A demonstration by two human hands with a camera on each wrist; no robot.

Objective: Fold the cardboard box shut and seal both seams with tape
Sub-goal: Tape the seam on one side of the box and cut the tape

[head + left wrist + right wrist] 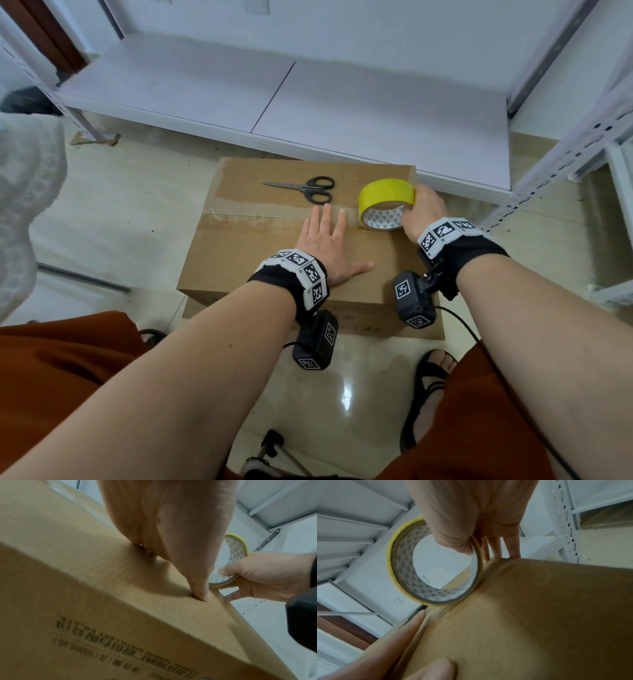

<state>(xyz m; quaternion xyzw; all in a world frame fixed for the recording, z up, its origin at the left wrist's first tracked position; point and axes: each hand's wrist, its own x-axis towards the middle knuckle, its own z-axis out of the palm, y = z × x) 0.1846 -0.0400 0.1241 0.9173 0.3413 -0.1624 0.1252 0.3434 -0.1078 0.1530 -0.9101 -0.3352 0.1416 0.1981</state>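
A closed brown cardboard box [253,246] stands on the floor, a strip of clear tape [253,212] running along its middle seam. My left hand [329,240] lies flat on the top, fingers straight and spread across the seam. My right hand [423,209] grips a yellow tape roll [383,202] standing on edge on the seam near the box's right end, thumb inside the core. In the right wrist view the tape roll [435,563] touches the box [539,615]. The left wrist view shows my left hand's thumb [193,563] pressed on the box [85,588].
Black scissors [308,189] lie on the far half of the box top. A low white shelf board [308,102] of a metal rack stands just behind the box, with a rack upright [561,154] at the right. My sandalled foot [428,390] is on the tiled floor.
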